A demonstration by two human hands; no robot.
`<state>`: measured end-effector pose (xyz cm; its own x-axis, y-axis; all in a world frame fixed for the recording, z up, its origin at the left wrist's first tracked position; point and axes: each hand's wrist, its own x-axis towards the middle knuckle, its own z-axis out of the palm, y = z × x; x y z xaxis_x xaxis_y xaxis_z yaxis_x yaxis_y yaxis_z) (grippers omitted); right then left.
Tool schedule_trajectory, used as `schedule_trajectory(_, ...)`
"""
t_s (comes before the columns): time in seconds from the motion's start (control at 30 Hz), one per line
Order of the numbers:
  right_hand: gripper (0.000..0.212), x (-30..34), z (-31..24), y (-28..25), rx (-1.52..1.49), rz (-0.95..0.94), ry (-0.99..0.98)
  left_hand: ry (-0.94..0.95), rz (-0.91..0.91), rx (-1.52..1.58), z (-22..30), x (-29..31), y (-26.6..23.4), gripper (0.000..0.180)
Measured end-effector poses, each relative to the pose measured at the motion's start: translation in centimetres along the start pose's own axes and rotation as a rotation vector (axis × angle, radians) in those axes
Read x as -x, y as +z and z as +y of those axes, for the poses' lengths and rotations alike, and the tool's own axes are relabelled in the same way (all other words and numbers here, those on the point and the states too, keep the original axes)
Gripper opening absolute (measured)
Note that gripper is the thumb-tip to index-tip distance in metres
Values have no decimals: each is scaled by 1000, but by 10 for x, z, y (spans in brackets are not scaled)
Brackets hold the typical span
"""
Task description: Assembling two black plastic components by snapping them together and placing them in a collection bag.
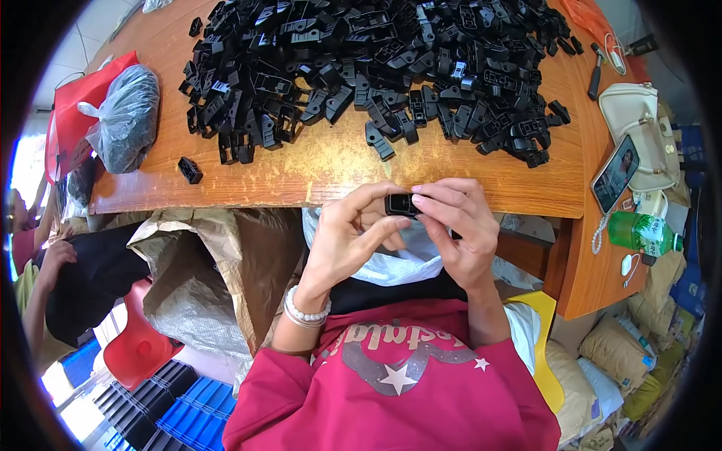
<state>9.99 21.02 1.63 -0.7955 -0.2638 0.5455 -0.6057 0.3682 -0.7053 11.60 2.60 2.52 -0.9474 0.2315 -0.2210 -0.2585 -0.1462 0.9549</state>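
Between my two hands, just off the table's front edge, is a small black plastic housing (401, 204) with an opening in its face. My left hand (359, 234) pinches its left side with thumb and forefinger, a beaded bracelet on the wrist. The thumb and fingers of my right hand (459, 229) close on its right end. Beyond them a wide heap of black plastic parts (391, 56) covers the back of the wooden table (263, 184). One loose black part (189, 171) lies apart at the left. A white plastic bag (395, 267) hangs open below my hands.
To the left are a tied clear bag (129, 120), a red bag (68, 124) and a large brown paper sack (218, 255). At right lie a hammer (596, 71), white handbag (635, 128), phone (615, 174) and green bottle (639, 234). Another person (56, 263) sits far left.
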Motion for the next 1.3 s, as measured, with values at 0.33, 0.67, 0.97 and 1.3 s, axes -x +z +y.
schedule_trajectory(0.33,26,6,-14,21,-161,42,280,400,186,-423,-5,14,7,36)
schedule_trajectory(0.67,14,9,-9,9,-151,-157,245,612,1249,-929,6,0,-110,6)
schedule_trajectory(0.97,18,-2,29,-15,459,312,250,639,980,-997,4,-34,-89,12)
schedule_trajectory(1.3,31,-41,47,-12,786,156,44,522,539,-989,-15,-58,-5,48)
